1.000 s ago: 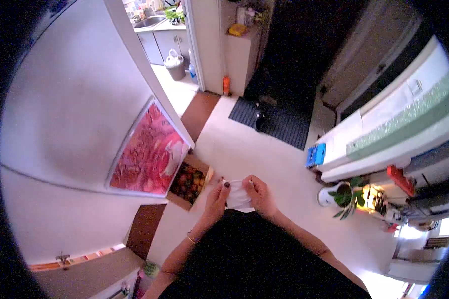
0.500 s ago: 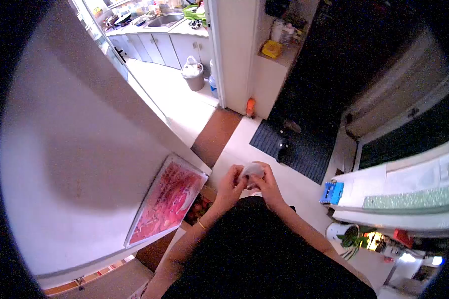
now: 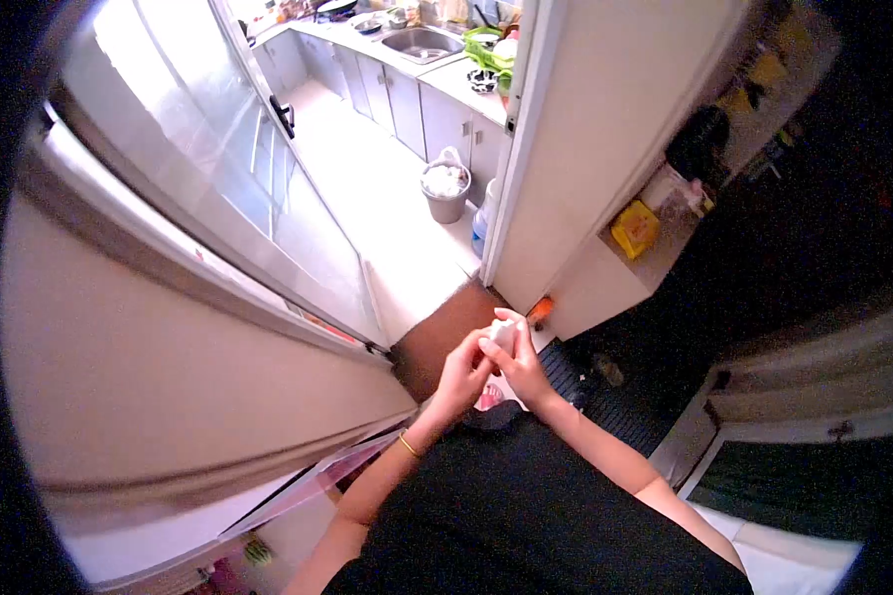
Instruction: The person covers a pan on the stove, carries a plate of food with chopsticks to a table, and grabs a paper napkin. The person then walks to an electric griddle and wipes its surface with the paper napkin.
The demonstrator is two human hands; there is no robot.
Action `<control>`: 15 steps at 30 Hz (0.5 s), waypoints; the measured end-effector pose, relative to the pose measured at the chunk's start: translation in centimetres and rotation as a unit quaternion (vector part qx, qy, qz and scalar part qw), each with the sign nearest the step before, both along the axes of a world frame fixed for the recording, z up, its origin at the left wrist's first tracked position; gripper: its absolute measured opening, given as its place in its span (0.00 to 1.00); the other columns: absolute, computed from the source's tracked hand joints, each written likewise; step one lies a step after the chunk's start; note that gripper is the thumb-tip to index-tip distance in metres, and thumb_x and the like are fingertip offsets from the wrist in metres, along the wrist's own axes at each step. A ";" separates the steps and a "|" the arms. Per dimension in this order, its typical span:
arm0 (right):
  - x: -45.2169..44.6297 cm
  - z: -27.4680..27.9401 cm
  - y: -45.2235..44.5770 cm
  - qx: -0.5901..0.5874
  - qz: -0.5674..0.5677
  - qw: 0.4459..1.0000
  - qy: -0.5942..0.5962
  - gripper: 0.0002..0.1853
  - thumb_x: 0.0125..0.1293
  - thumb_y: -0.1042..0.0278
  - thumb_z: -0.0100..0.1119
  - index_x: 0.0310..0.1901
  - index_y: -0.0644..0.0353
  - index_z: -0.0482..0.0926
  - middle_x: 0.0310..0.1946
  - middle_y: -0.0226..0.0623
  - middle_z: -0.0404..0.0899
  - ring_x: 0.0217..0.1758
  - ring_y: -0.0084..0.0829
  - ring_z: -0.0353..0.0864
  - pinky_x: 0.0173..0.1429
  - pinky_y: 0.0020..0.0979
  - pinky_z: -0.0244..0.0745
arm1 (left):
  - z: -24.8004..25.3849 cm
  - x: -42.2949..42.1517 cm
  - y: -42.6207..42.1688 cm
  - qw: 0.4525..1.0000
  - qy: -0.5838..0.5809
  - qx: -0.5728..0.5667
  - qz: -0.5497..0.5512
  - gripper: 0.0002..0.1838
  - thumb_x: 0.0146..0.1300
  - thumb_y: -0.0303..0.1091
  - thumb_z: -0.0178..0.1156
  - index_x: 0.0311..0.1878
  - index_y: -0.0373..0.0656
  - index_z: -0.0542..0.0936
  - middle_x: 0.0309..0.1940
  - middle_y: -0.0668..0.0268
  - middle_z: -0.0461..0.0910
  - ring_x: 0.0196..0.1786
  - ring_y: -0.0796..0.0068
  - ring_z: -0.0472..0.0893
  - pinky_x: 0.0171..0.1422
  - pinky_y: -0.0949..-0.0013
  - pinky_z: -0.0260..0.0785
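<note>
Glass door: standing at far left, its dark handle (image 3: 283, 116) toward the kitchen; the glass door (image 3: 218, 129) opens the view to a bright floor.
Bracelet: a thin yellow bracelet (image 3: 410, 445) circles my left wrist, near.
Sink: a metal sink (image 3: 422, 44) is set in the far counter.
Brown strip: a brown floor strip (image 3: 435, 342) crosses the doorway just beyond my hands.
Bin: a grey bin (image 3: 448, 208), heaped with something white, stands on the far side of the doorway.
Left hand: my left hand (image 3: 460, 375) is narrowed, fingers bunched at the white piece's left edge; whether they grip it, I cannot tell.
White piece: the white piece (image 3: 503, 334), crumpled and small, sits between my hands, well short of the bin.
Right hand: my right hand (image 3: 524, 372) holds the piece, fingers curled over its far side.
Step in hand: handling the piece with both hands, I judge; the next move calls for a sure right-hand hold, since it looks soft.
Yellow item: a yellow item (image 3: 635, 229) rests on the right-hand ledge.
</note>
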State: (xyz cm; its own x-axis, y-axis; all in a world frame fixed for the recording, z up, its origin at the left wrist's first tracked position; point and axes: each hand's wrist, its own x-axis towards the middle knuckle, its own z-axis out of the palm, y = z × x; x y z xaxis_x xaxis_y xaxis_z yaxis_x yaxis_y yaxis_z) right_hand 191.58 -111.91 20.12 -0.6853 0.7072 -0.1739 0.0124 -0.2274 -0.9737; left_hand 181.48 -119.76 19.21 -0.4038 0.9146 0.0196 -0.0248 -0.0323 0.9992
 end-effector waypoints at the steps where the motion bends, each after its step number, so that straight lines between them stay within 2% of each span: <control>1: -1.3 0.1 2.1 0.048 0.007 0.999 0.002 0.32 0.64 0.59 0.62 0.64 0.55 0.57 0.48 0.38 0.70 0.52 0.28 0.72 0.56 0.30 0.70 | -0.5 -1.1 1.9 0.999 -0.044 -0.001 0.021 0.09 0.68 0.26 0.52 0.50 0.37 0.73 0.31 0.68 0.77 0.33 0.81 0.77 0.38 0.75 0.72; 3: -3.7 0.6 5.4 0.019 0.019 1.000 0.016 0.30 0.63 0.60 0.62 0.62 0.56 0.60 0.50 0.38 0.70 0.54 0.29 0.71 0.58 0.30 0.69 | -0.9 -3.6 4.6 0.993 -0.096 0.011 0.068 0.08 0.68 0.24 0.51 0.49 0.38 0.71 0.30 0.70 0.75 0.32 0.83 0.76 0.37 0.76 0.71; 4: -5.0 0.4 7.0 0.005 0.020 1.000 0.022 0.29 0.63 0.61 0.63 0.61 0.57 0.61 0.50 0.37 0.70 0.54 0.29 0.71 0.58 0.30 0.69 | -0.4 -5.2 5.7 0.995 -0.058 -0.012 0.084 0.12 0.68 0.24 0.51 0.53 0.38 0.69 0.32 0.69 0.75 0.33 0.83 0.76 0.37 0.77 0.71; 5: -6.6 0.3 8.5 0.025 -0.017 0.999 0.029 0.22 0.63 0.62 0.63 0.54 0.59 0.67 0.45 0.33 0.72 0.49 0.24 0.73 0.54 0.27 0.70 | -0.3 -6.7 7.1 0.991 -0.084 -0.001 0.108 0.13 0.67 0.24 0.51 0.54 0.37 0.68 0.33 0.68 0.75 0.34 0.83 0.76 0.38 0.77 0.71; 7: -8.9 -0.8 11.9 -0.028 0.013 0.999 0.028 0.16 0.64 0.64 0.62 0.49 0.59 0.70 0.41 0.30 0.74 0.43 0.20 0.73 0.49 0.24 0.71 | -0.4 -9.6 9.7 0.982 -0.110 0.031 0.151 0.15 0.67 0.24 0.52 0.55 0.36 0.66 0.35 0.67 0.75 0.37 0.82 0.75 0.41 0.78 0.70; 9: -11.9 -0.4 14.4 -0.065 0.005 0.997 0.043 0.09 0.65 0.67 0.61 0.42 0.58 0.73 0.34 0.25 0.75 0.35 0.14 0.72 0.42 0.20 0.70 | -0.1 -12.8 11.6 0.978 -0.114 0.004 0.173 0.14 0.67 0.25 0.53 0.54 0.37 0.67 0.36 0.67 0.75 0.38 0.82 0.74 0.43 0.78 0.69; 11: -14.6 -0.2 17.2 -0.077 0.020 0.996 0.047 0.10 0.64 0.68 0.62 0.43 0.59 0.73 0.35 0.26 0.76 0.36 0.15 0.73 0.43 0.20 0.70 | 0.1 -15.8 14.2 0.975 -0.098 0.021 0.201 0.10 0.67 0.27 0.55 0.49 0.40 0.71 0.34 0.69 0.75 0.36 0.83 0.74 0.40 0.78 0.69; 15: -19.9 -0.2 21.1 -0.125 0.039 0.987 0.091 0.11 0.62 0.70 0.62 0.44 0.61 0.73 0.38 0.30 0.78 0.39 0.18 0.76 0.48 0.22 0.71 | -1.2 -22.0 17.9 0.979 -0.087 0.021 0.181 0.07 0.68 0.30 0.57 0.45 0.41 0.72 0.35 0.70 0.74 0.36 0.84 0.73 0.41 0.78 0.70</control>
